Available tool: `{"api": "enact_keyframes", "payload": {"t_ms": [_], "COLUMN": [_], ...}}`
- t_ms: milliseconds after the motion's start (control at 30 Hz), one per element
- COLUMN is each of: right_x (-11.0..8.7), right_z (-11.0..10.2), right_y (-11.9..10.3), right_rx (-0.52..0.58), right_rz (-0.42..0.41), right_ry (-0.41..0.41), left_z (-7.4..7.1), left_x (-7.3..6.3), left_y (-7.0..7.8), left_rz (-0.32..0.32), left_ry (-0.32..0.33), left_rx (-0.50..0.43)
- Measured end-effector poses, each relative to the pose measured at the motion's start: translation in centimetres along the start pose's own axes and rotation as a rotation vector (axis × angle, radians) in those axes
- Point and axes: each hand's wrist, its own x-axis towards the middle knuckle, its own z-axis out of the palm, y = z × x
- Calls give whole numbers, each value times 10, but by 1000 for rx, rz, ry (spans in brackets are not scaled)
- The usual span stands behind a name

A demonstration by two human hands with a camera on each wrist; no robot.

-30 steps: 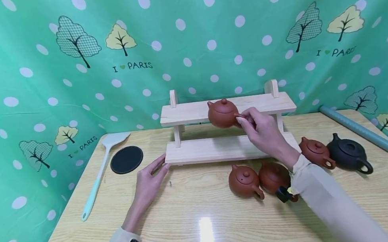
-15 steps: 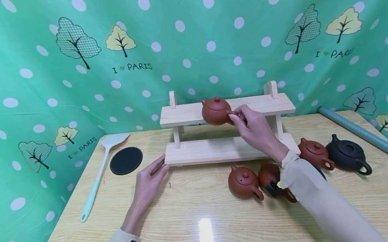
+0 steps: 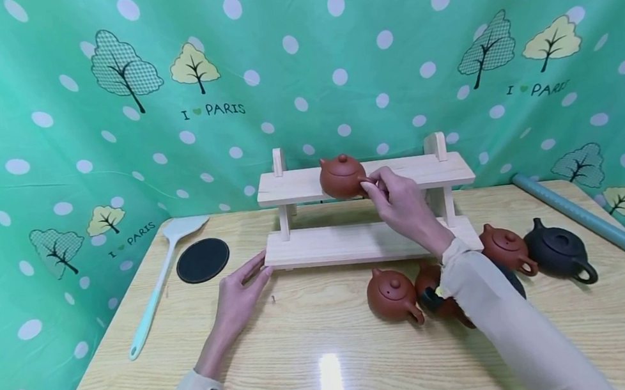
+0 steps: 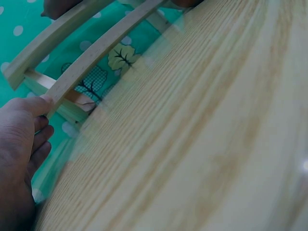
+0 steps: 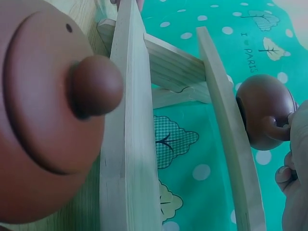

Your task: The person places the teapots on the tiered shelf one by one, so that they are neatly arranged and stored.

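My right hand [image 3: 403, 207] pinches the handle of a reddish-brown teapot [image 3: 341, 177]. In the right wrist view the base of this teapot [image 5: 264, 108] is right at the upper board of a two-tier wooden shelf [image 3: 318, 246]. It stands upright, left of the board's middle. My left hand [image 3: 239, 293] grips the left end of the lower board, its thumb on the front edge in the left wrist view, where the hand [image 4: 21, 130] shows large. Another brown teapot [image 3: 391, 295] sits in front of the shelf; a further one [image 3: 425, 277] is partly hidden by my right sleeve.
To the right stand a brown teapot [image 3: 506, 247] and a black teapot [image 3: 559, 250]; another dark thing [image 3: 513, 278] shows behind my sleeve. A teal roll [image 3: 584, 215] lies at the right edge. On the left are a pale blue turner [image 3: 153, 297] and a black round mat [image 3: 203, 260].
My right hand has carried the teapot left and slightly up, from in front of the upper board to over it. My left hand has stayed at the lower board's end.
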Motion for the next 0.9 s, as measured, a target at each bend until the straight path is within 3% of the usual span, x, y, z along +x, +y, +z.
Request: {"api": "enact_keyframes", "payload": {"t_ms": [467, 900], "right_x": [9, 18], "right_z": [10, 19], "right_y": [0, -2], "right_rx": [-5, 4], "right_rz": [9, 17], "right_ry": [-35, -9], "left_z": [1, 0], "left_x": [0, 0], "left_y": [2, 2], "left_rz": [6, 7], "left_ry": [2, 4], "left_rx": [5, -15]}}
